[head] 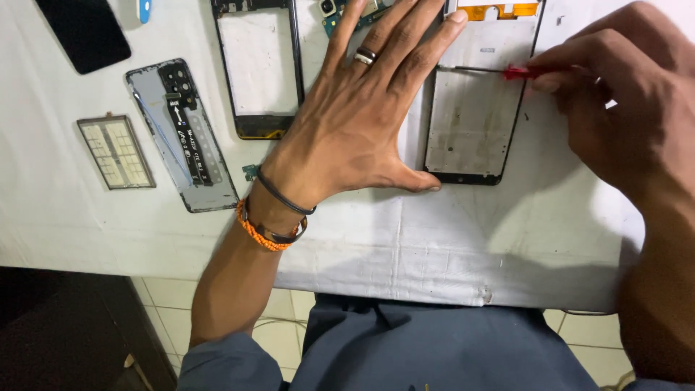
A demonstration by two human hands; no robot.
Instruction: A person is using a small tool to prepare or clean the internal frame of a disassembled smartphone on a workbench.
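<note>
Left hand (355, 123), fingers spread flat, braces the phone frame (474, 116) against the bench (434, 239) while the right hand (615, 108), grip clamped on a red-handled screwdriver (517, 72), works its edge.

A red-handled slim metal screwdriver (517, 72), an orange beaded wrist bracelet (255, 233), and a white cloth-covered table (362, 246) are shown; a black-rimmed grey phone frame (470, 123) is seen.
</note>
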